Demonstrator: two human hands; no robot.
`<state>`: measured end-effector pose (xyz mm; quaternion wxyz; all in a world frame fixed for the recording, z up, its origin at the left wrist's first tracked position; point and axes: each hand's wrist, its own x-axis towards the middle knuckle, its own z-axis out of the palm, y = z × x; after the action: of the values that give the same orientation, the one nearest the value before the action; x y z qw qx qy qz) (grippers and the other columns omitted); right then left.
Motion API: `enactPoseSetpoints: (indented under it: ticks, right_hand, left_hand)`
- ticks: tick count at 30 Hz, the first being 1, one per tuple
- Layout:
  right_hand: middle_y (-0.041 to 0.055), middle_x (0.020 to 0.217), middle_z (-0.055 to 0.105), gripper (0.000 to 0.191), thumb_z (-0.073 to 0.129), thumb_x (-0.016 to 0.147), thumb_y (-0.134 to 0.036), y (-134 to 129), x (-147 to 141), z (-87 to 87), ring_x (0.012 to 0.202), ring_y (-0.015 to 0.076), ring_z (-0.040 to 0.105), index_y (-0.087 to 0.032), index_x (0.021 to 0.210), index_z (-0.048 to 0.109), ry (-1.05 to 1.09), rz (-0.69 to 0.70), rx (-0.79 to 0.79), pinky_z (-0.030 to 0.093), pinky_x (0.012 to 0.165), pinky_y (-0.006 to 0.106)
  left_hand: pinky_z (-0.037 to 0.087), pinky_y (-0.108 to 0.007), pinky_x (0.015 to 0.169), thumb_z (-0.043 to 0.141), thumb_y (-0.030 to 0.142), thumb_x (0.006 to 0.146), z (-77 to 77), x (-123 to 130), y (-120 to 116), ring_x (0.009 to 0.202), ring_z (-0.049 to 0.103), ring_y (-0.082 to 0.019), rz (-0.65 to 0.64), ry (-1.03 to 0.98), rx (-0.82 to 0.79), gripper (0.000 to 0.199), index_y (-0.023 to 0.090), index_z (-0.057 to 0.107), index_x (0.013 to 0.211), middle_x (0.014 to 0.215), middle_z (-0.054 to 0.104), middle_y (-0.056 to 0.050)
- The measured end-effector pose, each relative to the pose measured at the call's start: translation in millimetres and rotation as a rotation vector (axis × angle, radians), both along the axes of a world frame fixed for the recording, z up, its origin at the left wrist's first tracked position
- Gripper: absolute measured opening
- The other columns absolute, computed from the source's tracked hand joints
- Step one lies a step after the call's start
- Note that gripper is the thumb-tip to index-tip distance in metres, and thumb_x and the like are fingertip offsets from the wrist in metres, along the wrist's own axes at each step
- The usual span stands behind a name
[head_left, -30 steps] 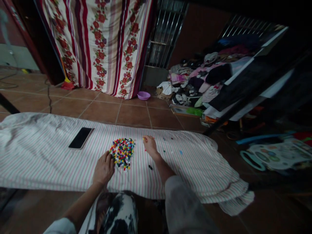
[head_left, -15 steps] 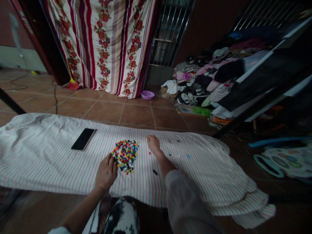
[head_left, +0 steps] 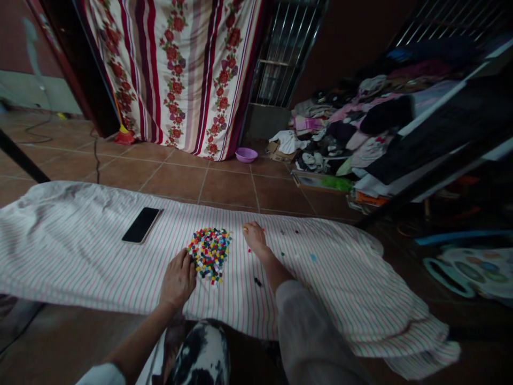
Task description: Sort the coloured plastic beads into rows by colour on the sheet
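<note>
A pile of small coloured cubes (head_left: 210,254) lies on the striped cloth (head_left: 88,246) in front of me. My left hand (head_left: 178,278) rests at the pile's left edge, fingers stretched out and lying on the cloth, with the fingertips touching or nearly touching the nearest cubes. To the right of the pile, my right hand (head_left: 254,236) is low over the cloth with its fingers pinched. A tiny yellow cube (head_left: 245,229) shows at those fingertips. Close by lie a red cube (head_left: 249,250) and some black pieces (head_left: 257,282). My right palm is hidden.
A dark-screened phone (head_left: 142,224) lies left of the pile. Scattered right of my right hand are a light blue piece (head_left: 313,258) and a green one (head_left: 282,254). Beyond the cloth's far edge are a tiled floor, a purple basin (head_left: 246,155) and heaped clothes (head_left: 340,123).
The whole view has shifted slightly to the right. Both hands keep nearly the same places beside the pile, and the yellow cube stays at my right fingertips.
</note>
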<state>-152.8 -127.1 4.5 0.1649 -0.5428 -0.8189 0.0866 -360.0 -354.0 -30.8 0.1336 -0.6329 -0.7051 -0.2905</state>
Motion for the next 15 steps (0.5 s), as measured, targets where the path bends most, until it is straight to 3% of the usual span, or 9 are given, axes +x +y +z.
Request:
enactPoseSetpoints:
  ticks: [15]
  right_hand:
    - [0.0082, 0.099, 0.063, 0.023, 0.051, 0.087, -0.014, 4.3, 0.0, -0.5, 0.09, 0.0162, 0.058, -0.019, 0.098, 0.071, -0.016, -0.012, -0.048, 0.042, 0.083, 0.024]
  left_hand:
    - [0.048, -0.047, 0.095, 0.036, 0.029, 0.09, -2.5, -0.6, 1.0, 0.119, 0.049, -0.027, 0.006, -0.014, 0.002, 0.031, 0.016, 0.05, 0.115, 0.124, 0.054, -0.016]
